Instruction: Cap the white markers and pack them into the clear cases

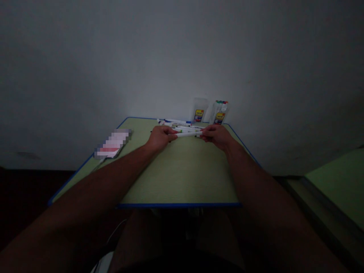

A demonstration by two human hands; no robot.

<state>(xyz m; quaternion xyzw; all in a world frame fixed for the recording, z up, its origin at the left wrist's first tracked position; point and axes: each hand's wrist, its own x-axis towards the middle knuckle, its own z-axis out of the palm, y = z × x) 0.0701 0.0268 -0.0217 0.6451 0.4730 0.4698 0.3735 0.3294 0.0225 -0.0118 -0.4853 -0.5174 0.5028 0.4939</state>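
A white marker pen (187, 134) lies level between my two hands, above the far part of the table. My left hand (161, 137) pinches its left end, and the fingers of my right hand (215, 134) are closed on its right end. Just behind it, several more white marker pens (178, 122) lie in a loose heap, one with a blue cap and one showing a green tip near my left fingers. My hands hide part of the heap.
Against the wall stand a clear plastic case (200, 107) and a second case (220, 113) filled with colour-capped markers. A phone (113, 143) with a cable lies at the left of the pale green table (182, 174), which has a blue edge.
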